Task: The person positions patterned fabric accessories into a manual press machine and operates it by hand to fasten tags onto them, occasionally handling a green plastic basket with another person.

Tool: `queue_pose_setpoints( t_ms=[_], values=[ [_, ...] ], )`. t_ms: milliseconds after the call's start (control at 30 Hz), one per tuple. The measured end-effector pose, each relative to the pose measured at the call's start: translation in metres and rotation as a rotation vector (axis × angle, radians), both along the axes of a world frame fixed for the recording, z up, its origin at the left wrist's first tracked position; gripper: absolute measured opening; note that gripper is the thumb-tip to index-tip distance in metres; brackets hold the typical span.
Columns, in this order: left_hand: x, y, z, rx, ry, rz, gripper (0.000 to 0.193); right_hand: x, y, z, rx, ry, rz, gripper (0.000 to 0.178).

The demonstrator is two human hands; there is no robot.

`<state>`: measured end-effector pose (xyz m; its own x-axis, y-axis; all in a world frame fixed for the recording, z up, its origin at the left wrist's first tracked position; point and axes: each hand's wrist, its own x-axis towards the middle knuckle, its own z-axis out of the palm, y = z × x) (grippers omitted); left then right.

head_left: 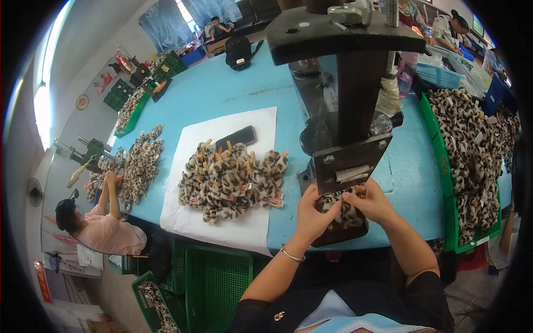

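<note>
Pinching leopard-print plush piece (340, 213) under press (348, 162); left hand (312, 213), right hand (371, 202).

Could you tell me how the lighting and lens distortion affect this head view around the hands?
Head view: bright window glare at upper left; fisheye bends the light blue table edges, black vignette at the rim; the left hand and right hand on the leopard-print fabric piece look sharp, evenly lit.

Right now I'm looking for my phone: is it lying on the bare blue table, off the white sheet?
No, the dark phone lies on the white sheet, just behind the pile of leopard-print pieces.
</note>
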<state>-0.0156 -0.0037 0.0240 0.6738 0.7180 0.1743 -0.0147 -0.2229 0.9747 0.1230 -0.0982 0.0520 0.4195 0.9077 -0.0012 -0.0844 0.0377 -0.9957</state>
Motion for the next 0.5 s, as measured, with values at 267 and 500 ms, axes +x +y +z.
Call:
queue_pose_setpoints(
  t_ms=[267, 500],
  values=[
    [0.002, 0.007, -0.002, -0.044, 0.022, -0.049, 0.024, 0.005, 0.021, 0.002, -0.094, 0.046, 0.097, 0.028],
    [-0.001, 0.000, 0.012, 0.084, 0.095, 0.013, 0.029, -0.020, 0.005, -0.020, -0.033, -0.356, -0.276, 0.024]
  ],
)
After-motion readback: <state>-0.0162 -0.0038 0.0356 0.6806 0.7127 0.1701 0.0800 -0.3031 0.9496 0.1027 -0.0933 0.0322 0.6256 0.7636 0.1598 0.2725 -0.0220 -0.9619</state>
